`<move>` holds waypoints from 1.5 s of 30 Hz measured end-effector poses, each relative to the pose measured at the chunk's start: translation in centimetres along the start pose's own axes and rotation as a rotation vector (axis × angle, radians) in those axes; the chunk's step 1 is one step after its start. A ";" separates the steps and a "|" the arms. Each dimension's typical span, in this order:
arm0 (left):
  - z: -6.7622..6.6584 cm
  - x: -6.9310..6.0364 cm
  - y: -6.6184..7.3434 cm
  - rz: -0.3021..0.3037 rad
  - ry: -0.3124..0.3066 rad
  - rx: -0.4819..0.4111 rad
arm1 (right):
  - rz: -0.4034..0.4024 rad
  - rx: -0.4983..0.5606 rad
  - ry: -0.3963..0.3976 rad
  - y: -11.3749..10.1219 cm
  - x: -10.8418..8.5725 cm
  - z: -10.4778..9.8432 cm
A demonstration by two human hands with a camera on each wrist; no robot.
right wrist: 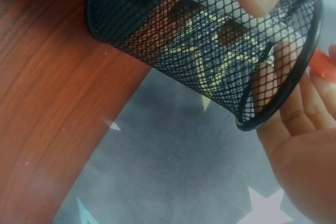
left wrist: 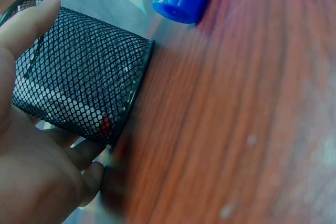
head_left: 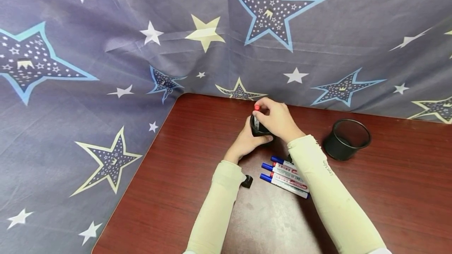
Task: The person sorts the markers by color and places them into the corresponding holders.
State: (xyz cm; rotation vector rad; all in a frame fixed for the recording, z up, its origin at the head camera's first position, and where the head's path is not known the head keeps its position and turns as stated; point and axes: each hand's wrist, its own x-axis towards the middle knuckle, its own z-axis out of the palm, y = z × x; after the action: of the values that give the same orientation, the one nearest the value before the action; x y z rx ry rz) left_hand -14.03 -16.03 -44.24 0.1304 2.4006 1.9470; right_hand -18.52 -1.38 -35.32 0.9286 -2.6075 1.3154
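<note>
On my feeds, the right hand (head_left: 279,120) pinched 1 marker (head_left: 256,123) by its red end, just above the cup (left wrist: 79,66)'s rim. The marker's long axis ran down inside, below those fingertips; the left hand (head_left: 246,140) curled around the mesh.

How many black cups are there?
2. The held cup is in the left hand; the other cup stands on the table, over to the person's right. None seem hidden.
</note>
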 end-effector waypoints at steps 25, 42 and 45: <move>-0.1 0.0 -0.1 -0.025 -0.026 -0.024 | -0.018 0.033 0.048 -1.1 -0.6 -2.5; 0.1 0.0 0.0 -0.027 -0.010 -0.026 | -0.040 0.000 0.133 -1.2 -4.3 -5.7; 0.1 0.0 -0.1 -0.021 0.002 -0.016 | -0.036 -0.023 0.133 -0.8 -5.1 -5.9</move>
State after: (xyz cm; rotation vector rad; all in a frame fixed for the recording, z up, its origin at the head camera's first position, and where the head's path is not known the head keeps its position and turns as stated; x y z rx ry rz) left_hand -14.02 -15.96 -44.35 0.1025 2.3773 1.9585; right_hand -15.09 5.17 -32.71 0.8487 -2.4892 1.2893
